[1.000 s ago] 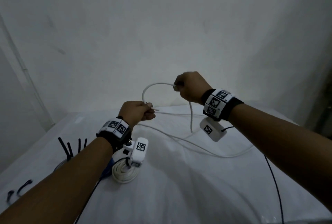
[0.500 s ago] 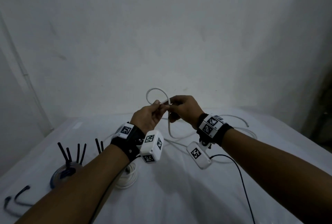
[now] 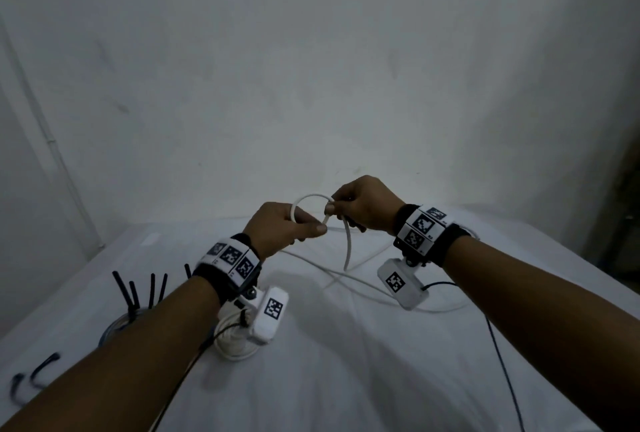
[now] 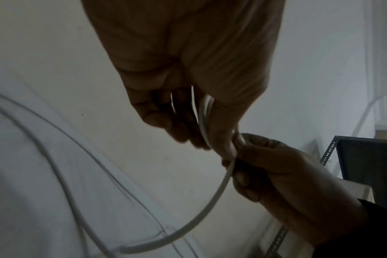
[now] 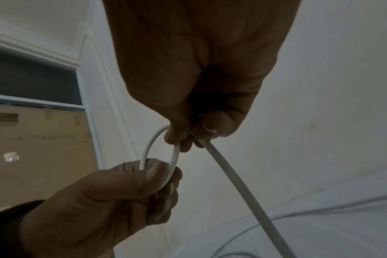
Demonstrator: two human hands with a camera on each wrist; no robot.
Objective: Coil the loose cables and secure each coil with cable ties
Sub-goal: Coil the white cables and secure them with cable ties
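Grip: two hands, left hand (image 3: 282,229) and right hand (image 3: 363,205), pinch one white cable (image 3: 347,248).

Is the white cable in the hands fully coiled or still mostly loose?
Mostly loose: the hands hold one small loop of the white cable; the rest trails across the table.

No words, brand names or numbers can be read in any view. The only signs are black-and-white square code patterns. Three sit on the white band (image 3: 230,256) around the left wrist, and one on the white camera box (image 3: 269,314) hanging at its 5 o'clock. Three more sit on the band (image 3: 424,228) around the right wrist, and one on the box (image 3: 401,283) at its 7 o'clock.
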